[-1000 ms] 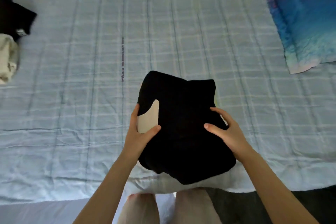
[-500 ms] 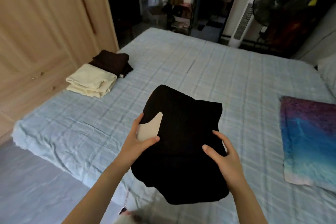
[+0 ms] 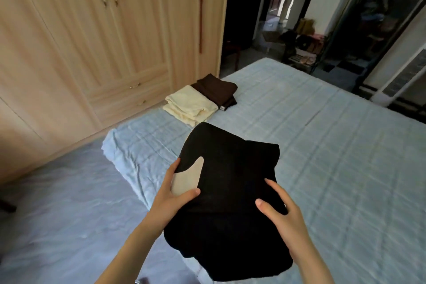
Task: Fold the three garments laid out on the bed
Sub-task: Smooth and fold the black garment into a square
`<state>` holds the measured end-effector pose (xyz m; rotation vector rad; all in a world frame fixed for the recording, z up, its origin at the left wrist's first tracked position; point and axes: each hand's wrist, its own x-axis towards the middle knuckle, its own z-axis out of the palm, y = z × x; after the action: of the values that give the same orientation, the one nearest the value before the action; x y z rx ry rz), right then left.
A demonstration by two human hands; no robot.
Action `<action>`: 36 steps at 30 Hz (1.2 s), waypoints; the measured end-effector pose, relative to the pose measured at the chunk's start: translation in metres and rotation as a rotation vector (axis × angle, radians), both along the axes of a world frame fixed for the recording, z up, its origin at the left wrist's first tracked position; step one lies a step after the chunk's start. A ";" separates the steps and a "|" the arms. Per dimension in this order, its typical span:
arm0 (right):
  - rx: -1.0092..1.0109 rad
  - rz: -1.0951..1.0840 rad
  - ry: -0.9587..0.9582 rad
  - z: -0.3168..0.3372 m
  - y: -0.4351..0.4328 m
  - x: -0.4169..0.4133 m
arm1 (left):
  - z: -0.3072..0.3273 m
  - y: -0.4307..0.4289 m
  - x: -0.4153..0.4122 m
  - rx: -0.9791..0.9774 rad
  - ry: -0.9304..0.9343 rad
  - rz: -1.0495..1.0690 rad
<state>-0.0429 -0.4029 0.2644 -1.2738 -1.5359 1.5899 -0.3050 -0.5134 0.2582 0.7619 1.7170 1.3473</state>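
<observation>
Head view: folded black garment (image 3: pixel 230 182) gripped between left hand (image 3: pixel 171 193), right hand (image 3: pixel 280 210).

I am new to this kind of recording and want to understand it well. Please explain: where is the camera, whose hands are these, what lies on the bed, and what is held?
There is no machine here. A person wears one wide-angle camera on the head, looking forward and down, so you see that person's own arms from above. The left hand and the right hand grip a folded black fabric garment from both sides, thumbs on top. It has a pale patch near the left hand and seems lifted over the bed with a light blue checked sheet. Farther away on the bed, at the side by the light wooden wardrobe, lie a folded cream garment and a folded dark brown garment, touching each other.
</observation>
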 end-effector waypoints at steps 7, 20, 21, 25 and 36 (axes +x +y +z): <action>-0.069 0.130 0.030 -0.025 -0.036 -0.184 | -0.019 -0.073 -0.163 -0.030 0.025 0.152; -0.120 -0.006 0.025 -0.030 -0.062 -0.430 | -0.014 -0.066 -0.427 -0.065 0.078 -0.001; -0.114 -0.035 0.021 -0.034 -0.052 -0.441 | -0.020 -0.051 -0.441 -0.072 0.074 -0.025; -0.109 -0.144 0.004 -0.063 -0.008 -0.481 | -0.045 0.023 -0.493 -0.131 0.099 -0.152; -0.230 -0.450 -0.039 -0.162 0.135 -0.594 | -0.140 0.252 -0.617 -0.326 0.021 -0.450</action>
<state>-0.6370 -0.2678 0.1025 -1.6464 -1.0082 1.4739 -0.9218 -0.2616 0.1184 0.9046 1.6036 0.7364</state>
